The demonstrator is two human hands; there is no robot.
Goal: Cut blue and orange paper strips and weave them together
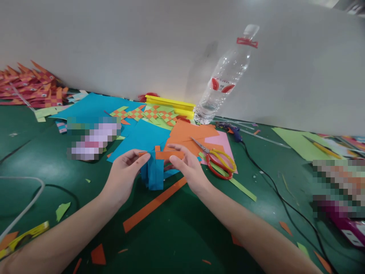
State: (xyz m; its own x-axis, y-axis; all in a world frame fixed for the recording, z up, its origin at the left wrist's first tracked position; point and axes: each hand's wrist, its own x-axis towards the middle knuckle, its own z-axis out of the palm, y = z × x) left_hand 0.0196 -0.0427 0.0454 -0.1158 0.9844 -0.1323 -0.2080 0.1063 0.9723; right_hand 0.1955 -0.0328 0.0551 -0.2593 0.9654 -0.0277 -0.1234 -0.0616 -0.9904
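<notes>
In the head view my left hand pinches the upper left side of a small woven piece of blue paper strips. An orange paper strip crosses the top of the blue strips, which hang downward. My right hand has the right end of this orange strip between thumb and fingers. Under the right wrist, a longer orange paper strip slants over the green table. Scissors with one red and one yellow handle loop lie open to the right of my right hand.
Blue sheets and orange sheets lie behind the hands. A plastic bottle leans against the wall. The glue gun trails a black cord on the right. Woven paper fish pile up far left; a yellow cutter lies near left.
</notes>
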